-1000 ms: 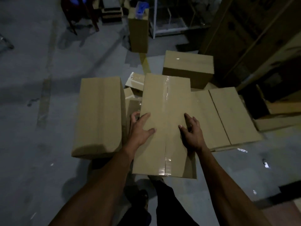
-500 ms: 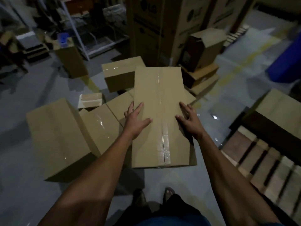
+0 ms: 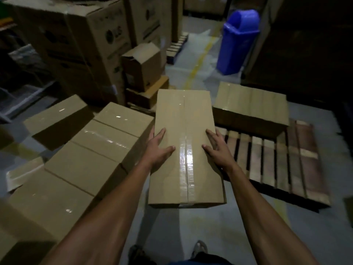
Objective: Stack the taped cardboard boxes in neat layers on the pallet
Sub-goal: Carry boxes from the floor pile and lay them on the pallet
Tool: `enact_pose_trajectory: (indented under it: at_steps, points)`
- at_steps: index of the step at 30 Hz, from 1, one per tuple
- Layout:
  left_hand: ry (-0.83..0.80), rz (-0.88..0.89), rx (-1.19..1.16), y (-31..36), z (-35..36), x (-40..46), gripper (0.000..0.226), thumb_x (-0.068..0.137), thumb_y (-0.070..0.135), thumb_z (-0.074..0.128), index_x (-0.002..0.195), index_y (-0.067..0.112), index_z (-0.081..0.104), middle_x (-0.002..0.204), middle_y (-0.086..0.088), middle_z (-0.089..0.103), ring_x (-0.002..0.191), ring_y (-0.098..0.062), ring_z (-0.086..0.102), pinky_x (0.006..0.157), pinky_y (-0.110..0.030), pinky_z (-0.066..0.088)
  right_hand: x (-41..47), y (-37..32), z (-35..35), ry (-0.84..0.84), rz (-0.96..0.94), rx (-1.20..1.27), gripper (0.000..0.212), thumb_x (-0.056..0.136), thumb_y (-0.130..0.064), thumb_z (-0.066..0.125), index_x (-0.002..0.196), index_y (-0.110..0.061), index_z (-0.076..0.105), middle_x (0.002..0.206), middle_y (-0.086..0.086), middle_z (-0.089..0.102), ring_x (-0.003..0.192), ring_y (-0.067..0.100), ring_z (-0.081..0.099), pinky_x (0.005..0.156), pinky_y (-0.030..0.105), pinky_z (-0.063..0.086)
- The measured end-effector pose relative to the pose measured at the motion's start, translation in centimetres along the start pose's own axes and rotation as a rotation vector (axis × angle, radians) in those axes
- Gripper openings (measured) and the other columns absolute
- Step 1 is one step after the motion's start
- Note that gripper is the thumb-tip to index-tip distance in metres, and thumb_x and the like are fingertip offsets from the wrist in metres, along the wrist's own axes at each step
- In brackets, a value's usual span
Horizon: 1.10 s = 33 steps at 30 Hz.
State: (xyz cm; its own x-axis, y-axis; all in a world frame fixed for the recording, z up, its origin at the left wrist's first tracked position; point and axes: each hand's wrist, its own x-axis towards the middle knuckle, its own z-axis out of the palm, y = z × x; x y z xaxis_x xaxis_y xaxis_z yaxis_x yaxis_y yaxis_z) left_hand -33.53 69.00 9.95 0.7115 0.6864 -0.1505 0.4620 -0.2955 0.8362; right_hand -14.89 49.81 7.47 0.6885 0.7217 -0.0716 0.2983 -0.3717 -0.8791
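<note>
We see a long taped box [image 3: 186,148] held up over the gray floor [image 3: 219,232], and everything here sits around that box. Just to its right lies the wooden pallet [image 3: 275,165], made of flat brown slats with dark gaps between them. One more box [image 3: 252,104] already rests on the far part of the pallet. To the left of the held box is a row of taped boxes [image 3: 91,150] packed side by side, their tape shiny. Behind it stand big tall cartons [image 3: 80,41], and a small open carton [image 3: 142,66] sits on flat cardboard. A blue bin [image 3: 238,41] stands far behind and to the right.

Our left hand [image 3: 157,148] grips the left edge of the held box, thumb on top and fingers spread. Our right hand [image 3: 216,148] grips the right edge the same way. Each grip is wide and presses inward.

The held box is plain brown cardboard, smooth and long, with a strip of clear tape running down its middle seam.
</note>
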Motion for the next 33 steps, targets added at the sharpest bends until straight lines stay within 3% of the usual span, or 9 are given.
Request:
enact_pose_trajectory:
  at_steps: [6,10,14,18,20,24,30,33]
  points:
    - [-0.141,0.070,0.058,6.2,12.3,1.8,0.088,0.086,0.044,0.080,0.160,0.040,0.033,0.173,0.009,0.003,0.159,-0.025,0.011,0.123,-0.049,0.021,-4.2,7.1,-11.4,0.149,0.076,0.003,0.067,0.102,-0.024,0.066,0.160,-0.032,0.036,0.173,-0.005,0.007,0.145,0.001,0.012,0.120,0.030,0.019]
    - [-0.269,0.166,0.085,11.1,20.0,2.8,0.089,0.084,0.043,0.083,0.160,0.034,0.036,0.174,0.002,0.005,0.158,-0.025,0.017,0.121,-0.037,0.024,-7.2,11.4,-18.6,0.258,0.149,-0.007,0.066,0.101,-0.023,0.067,0.160,-0.028,0.038,0.173,-0.004,0.007,0.149,0.004,0.016,0.118,0.027,0.022]
    - [-0.395,0.247,0.120,15.9,26.8,4.5,0.090,0.082,0.044,0.084,0.159,0.034,0.039,0.174,0.000,0.006,0.158,-0.028,0.018,0.125,-0.044,0.024,-9.7,14.5,-24.9,0.373,0.214,-0.014,0.066,0.100,-0.021,0.068,0.160,-0.024,0.039,0.173,0.002,0.009,0.149,0.001,0.014,0.120,0.025,0.022]
    - [-0.491,0.316,0.109,20.2,32.8,6.2,0.089,0.084,0.044,0.083,0.159,0.034,0.038,0.174,0.004,0.002,0.157,-0.025,0.019,0.120,-0.038,0.022,-10.7,17.4,-30.2,0.485,0.253,-0.006,0.065,0.098,-0.026,0.069,0.157,-0.028,0.042,0.169,-0.001,0.029,0.157,0.011,0.019,0.128,0.043,0.024]
    - [-0.523,0.341,0.099,22.0,35.7,7.4,0.089,0.083,0.043,0.084,0.159,0.034,0.038,0.174,0.004,0.003,0.157,-0.025,0.019,0.122,-0.040,0.023,-10.8,18.4,-32.6,0.539,0.266,0.022,0.063,0.098,-0.027,0.069,0.156,-0.030,0.044,0.168,-0.002,0.029,0.156,0.009,0.020,0.127,0.041,0.024]
    - [-0.567,0.381,0.102,25.1,40.8,10.5,0.091,0.082,0.045,0.084,0.159,0.034,0.038,0.174,0.003,0.003,0.157,-0.027,0.018,0.125,-0.048,0.023,-9.3,20.5,-37.3,0.603,0.304,-0.031,0.062,0.100,-0.021,0.069,0.156,-0.027,0.045,0.169,-0.003,0.021,0.151,0.003,0.018,0.118,0.022,0.018]
    - [-0.595,0.405,0.103,29.4,48.8,16.6,0.089,0.083,0.045,0.083,0.160,0.035,0.037,0.174,0.004,0.003,0.157,-0.029,0.018,0.123,-0.050,0.025,-4.3,25.1,-44.6,0.612,0.328,-0.060,0.059,0.100,-0.020,0.068,0.155,-0.023,0.047,0.153,-0.016,0.023,0.141,-0.001,0.019,0.117,0.024,0.021]
    - [-0.604,0.383,0.119,32.3,53.3,20.6,0.087,0.085,0.044,0.082,0.159,0.037,0.038,0.174,0.006,0.004,0.157,-0.028,0.018,0.123,-0.049,0.024,-0.8,27.9,-49.0,0.603,0.354,-0.107,0.058,0.099,-0.028,0.070,0.152,-0.032,0.048,0.164,-0.012,0.023,0.145,0.000,0.017,0.122,0.031,0.021]
